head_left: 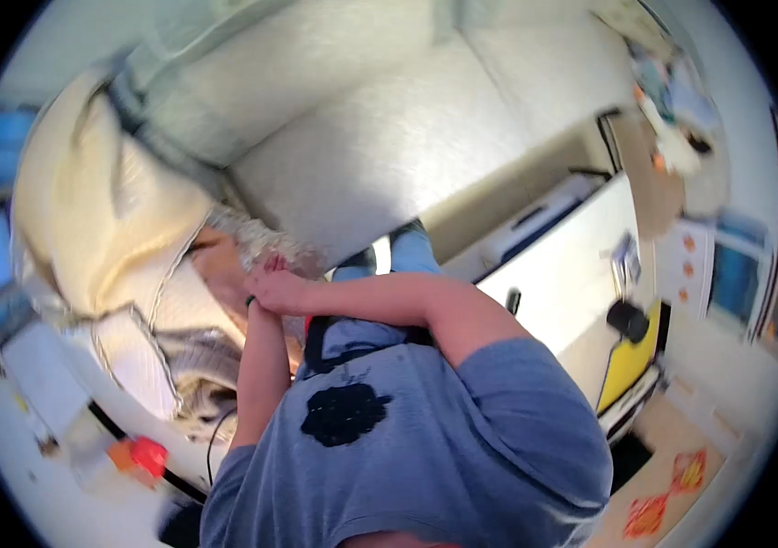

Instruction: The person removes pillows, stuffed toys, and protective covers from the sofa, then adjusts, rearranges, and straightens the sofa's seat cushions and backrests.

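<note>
Cream quilted cover (105, 219) sat heaped on the person's left, and both bare hands were over on that same side. The right forearm cut across the front of the grey T-shirt (425, 447), so the right hand (288, 292) overlapped the left hand (258, 281) right by a dark wristband (250, 300).

Fingers, honestly, I couldn't tell. Some looked bent, but it was too blurry to say whether they were closed on anything, and nothing showed clearly in either grip.

Nearest thing was a fluffy greyish-white fabric (265, 239), just past the fingertips on the side away from the body. Touching or just beside, I couldn't say. What showed of it ran longest crosswise, slanting down from the cover's edge toward the right, so it lay across the line of the left forearm and closer to the line of the right one. Too tangled to call which hand was nearer to the fluff, but the left arm was definitely the one nearer the cover.

Pale sofa (352, 155) stretched out ahead, and a white tabletop (571, 247) stood off to the right, well apart from both hands.
</note>
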